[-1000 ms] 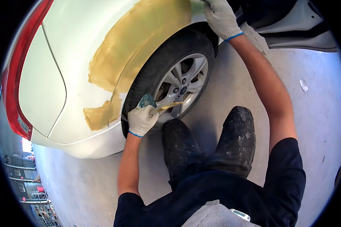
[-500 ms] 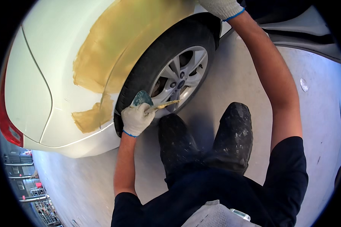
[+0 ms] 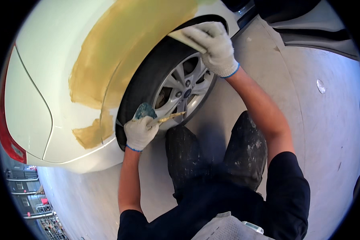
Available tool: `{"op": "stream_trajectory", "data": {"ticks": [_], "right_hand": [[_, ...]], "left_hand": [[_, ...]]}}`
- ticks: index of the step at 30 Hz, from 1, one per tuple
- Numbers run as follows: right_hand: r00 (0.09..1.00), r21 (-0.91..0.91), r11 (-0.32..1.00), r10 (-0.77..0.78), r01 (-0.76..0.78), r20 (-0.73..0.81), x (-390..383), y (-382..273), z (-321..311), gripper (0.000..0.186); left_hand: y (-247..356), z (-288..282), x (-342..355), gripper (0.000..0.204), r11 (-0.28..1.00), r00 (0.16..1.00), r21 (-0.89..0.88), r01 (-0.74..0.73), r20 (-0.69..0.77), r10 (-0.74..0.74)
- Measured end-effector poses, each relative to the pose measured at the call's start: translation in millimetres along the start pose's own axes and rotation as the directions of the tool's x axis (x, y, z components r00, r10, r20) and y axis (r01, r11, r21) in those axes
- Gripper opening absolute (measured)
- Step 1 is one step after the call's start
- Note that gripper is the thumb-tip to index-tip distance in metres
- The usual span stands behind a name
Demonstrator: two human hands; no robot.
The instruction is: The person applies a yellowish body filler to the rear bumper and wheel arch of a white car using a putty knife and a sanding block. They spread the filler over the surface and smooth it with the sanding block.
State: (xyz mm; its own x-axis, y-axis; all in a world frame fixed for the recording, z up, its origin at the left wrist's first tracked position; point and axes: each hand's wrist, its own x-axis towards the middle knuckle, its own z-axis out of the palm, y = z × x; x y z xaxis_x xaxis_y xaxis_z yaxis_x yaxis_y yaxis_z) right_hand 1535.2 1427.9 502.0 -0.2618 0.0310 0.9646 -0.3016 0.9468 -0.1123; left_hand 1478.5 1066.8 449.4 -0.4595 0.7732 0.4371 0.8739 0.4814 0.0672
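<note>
My left hand (image 3: 140,134), in a white knit glove, is closed around a putty knife with a dark green blade (image 3: 145,111) and a thin strip smeared with yellow filler (image 3: 170,117); how the two join is hidden by the glove. It is in front of the lower tyre (image 3: 134,94). My right hand (image 3: 218,50), gloved alike, grips a pale flat spreader (image 3: 188,41) whose far end reaches the wheel arch edge. Around the arch, the white car panel (image 3: 48,68) bears a broad coat of yellow-tan filler (image 3: 98,72) and a smaller patch (image 3: 88,136) below it.
The silver alloy wheel (image 3: 194,86) stands just ahead of my knees (image 3: 246,144). A red tail light (image 3: 12,144) is at the left, and dark and silver car parts (image 3: 316,36) at the upper right. Shelving with assorted items (image 3: 50,224) is at the lower left.
My right hand has come down and left from the upper edge, bringing the pale spreader into view over the tyre. My left hand has shifted slightly down and left with its tools.
</note>
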Motion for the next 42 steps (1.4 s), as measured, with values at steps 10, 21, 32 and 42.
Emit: {"op": "stream_trajectory", "data": {"ticks": [10, 21, 32, 42], "right_hand": [[0.927, 0.081, 0.948, 0.319, -0.309, -0.196, 72, 66, -16, 0.043], [0.909, -0.063, 0.937, 0.314, -0.343, -0.275, 74, 52, 3, 0.044], [0.994, -0.055, 0.996, 0.072, -0.077, -0.083, -5, 16, 22, 0.052], [0.884, 0.053, 0.923, 0.382, -0.382, -0.271, 57, 60, -1, 0.054]], "left_hand": [[1, 0, 2, 0.016, 1.000, 0.999, -0.016, -0.018, -0.048, 0.017], [-1, 1, 0, 0.019, 0.998, 0.996, 0.015, -0.059, -0.061, 0.060], [2, 0, 4, 0.018, 0.998, 0.995, -0.004, -0.068, -0.069, 0.067], [2, 5, 2, 0.018, 0.997, 0.994, 0.015, -0.070, -0.088, 0.071]]}}
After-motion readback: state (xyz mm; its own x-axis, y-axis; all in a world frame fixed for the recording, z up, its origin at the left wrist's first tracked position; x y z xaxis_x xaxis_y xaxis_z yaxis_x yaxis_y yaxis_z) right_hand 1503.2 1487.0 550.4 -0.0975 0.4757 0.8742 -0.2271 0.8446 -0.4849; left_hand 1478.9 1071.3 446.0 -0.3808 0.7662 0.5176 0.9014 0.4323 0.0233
